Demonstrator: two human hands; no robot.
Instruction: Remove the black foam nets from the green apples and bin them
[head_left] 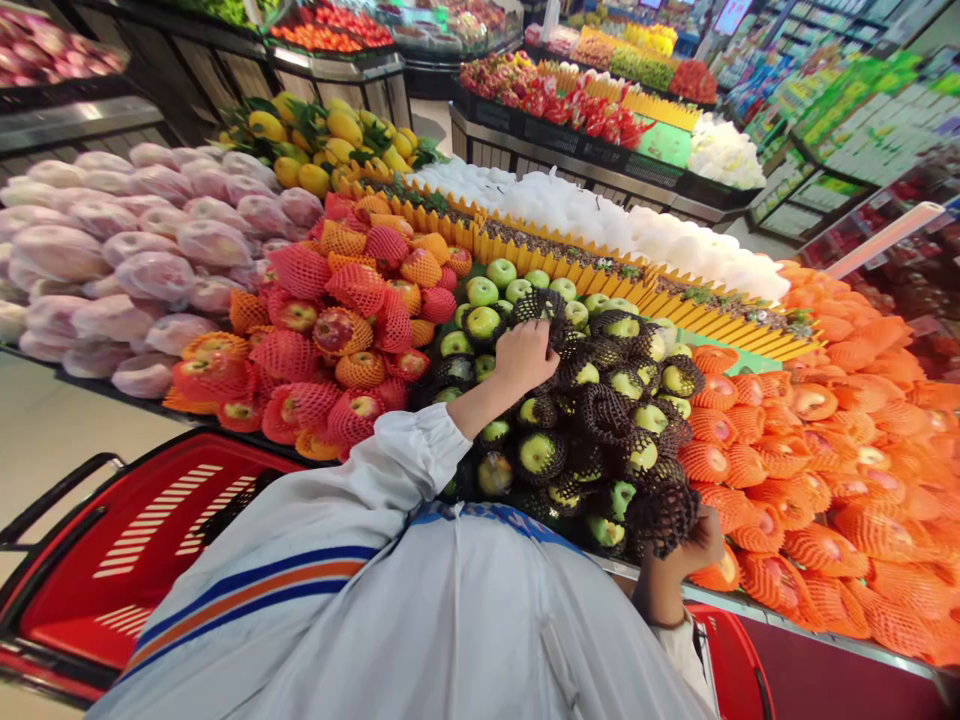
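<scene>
Green apples (537, 453), many in black foam nets, lie piled in front of me. Across the far part of the pile reaches my left hand (527, 357), its fingers closed on a black foam net (541, 306); whether an apple is inside that net is hidden. Near the front edge, low on the right, my right hand (691, 548) is closed around a bunched black foam net (663, 516). An empty-looking black net (606, 412) rests on the apples between my hands.
Red apples in pink and orange nets (360, 310) adjoin on the left, beyond them wrapped pinkish fruit (154, 275). Orange-netted fruit (780, 480) is heaped on the right. A yellow picket divider (570, 262) runs behind. Red baskets (142, 530) stand at my left and right.
</scene>
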